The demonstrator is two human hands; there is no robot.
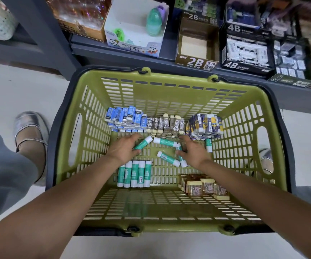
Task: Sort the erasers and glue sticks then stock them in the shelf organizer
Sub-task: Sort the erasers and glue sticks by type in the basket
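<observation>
Both my hands reach into a green plastic basket (169, 94). My left hand (123, 147) grips a teal-and-white glue stick (144, 142). My right hand (193, 151) curls round another glue stick (179, 148). Loose glue sticks (168, 158) lie between the hands, and one (208, 145) stands near the right wall. A neat row of glue sticks (134, 173) lies under my left wrist. Along the far wall sit blue erasers (125, 119), brown 2B erasers (165, 126) and purple erasers (205, 126). Brown-labelled erasers (203, 186) are piled at the near right.
The shelf behind the basket holds an open 2B box (195, 49), 4B eraser boxes (248, 53), a tray of small erasers (291, 60) and a white pencil-sharpener box (136, 32). My feet in silver shoes (30, 131) flank the basket on the pale floor.
</observation>
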